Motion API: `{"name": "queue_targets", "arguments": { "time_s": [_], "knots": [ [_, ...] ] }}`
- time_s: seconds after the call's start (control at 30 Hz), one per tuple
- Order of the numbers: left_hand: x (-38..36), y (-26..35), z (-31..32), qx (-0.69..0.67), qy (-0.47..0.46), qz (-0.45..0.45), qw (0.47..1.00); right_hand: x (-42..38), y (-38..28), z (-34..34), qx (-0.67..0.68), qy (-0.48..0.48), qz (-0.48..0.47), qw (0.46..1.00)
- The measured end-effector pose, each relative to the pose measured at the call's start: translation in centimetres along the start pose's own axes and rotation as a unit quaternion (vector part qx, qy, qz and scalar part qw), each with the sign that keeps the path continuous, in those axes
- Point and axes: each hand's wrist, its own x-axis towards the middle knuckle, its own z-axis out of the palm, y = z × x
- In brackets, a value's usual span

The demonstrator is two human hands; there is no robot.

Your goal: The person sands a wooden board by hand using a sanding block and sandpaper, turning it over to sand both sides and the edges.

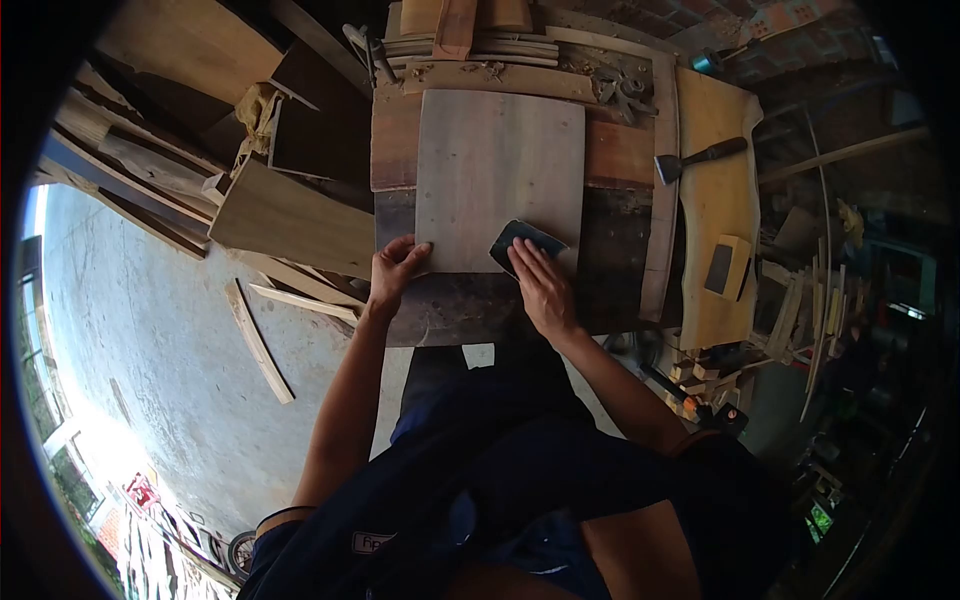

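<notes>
A pale grey-brown wooden board (500,170) lies flat on the dark workbench (455,310). At its lower left corner my left hand (397,272) has the thumb and bent fingers closed on the edge. Near the lower right of the board, a dark piece of sandpaper (512,236) rests on the surface. My right hand (545,297) holds it down, with the fingers extended together over it; the thumb is hidden.
Right of the board, a yellowish plank (705,220) carries a scraper (700,160) with a dark handle and a small wooden block (727,267). Metal hardware (622,92) and shavings sit along the bench's back. Planks (290,215) lean at the left.
</notes>
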Motion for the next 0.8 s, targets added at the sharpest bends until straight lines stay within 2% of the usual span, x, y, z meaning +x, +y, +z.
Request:
{"name": "queue_targets", "arguments": {
  "time_s": [0.07,0.2,0.3,0.37,0.43,0.5,0.53,0.6,0.7,0.8],
  "knots": [
    [0.3,0.3,0.3,-0.001,-0.005,-0.005,1.000,-1.0,0.6,-1.0,0.008,-0.052,-0.006,0.999],
    [-0.1,0.3,0.3,-0.008,0.007,-0.022,1.000,11.3,8.4,-0.1,-0.002,0.080,0.049,0.996],
    [0.0,0.4,0.3,-0.019,0.005,-0.021,1.000,18.7,13.8,1.1,-0.018,0.100,0.074,0.992],
    [0.1,0.3,0.1,-0.023,-0.004,-0.010,1.000,16.6,13.3,1.1,-0.019,0.109,0.072,0.991],
    [0.0,0.3,0.2,-0.023,0.006,-0.015,1.000,11.7,9.7,-0.6,-0.021,0.103,0.068,0.992],
    [-0.2,0.5,-0.1,-0.025,0.002,-0.022,0.999,4.4,5.7,-1.6,-0.004,0.044,0.071,0.996],
    [0.0,0.5,0.2,-0.029,-0.002,-0.028,0.999,-2.2,3.0,-1.6,-0.001,-0.006,0.096,0.995],
    [0.1,0.6,0.2,-0.009,0.004,-0.019,1.000,-3.8,2.1,-2.8,0.028,-0.037,0.104,0.993],
    [0.3,0.7,0.2,0.025,0.004,-0.017,1.000,2.4,6.1,-2.2,0.041,0.019,0.081,0.996],
    [-0.2,1.0,0.4,0.004,0.007,-0.033,0.999,13.5,11.7,-0.4,0.023,0.124,0.046,0.991]
  ]
}}
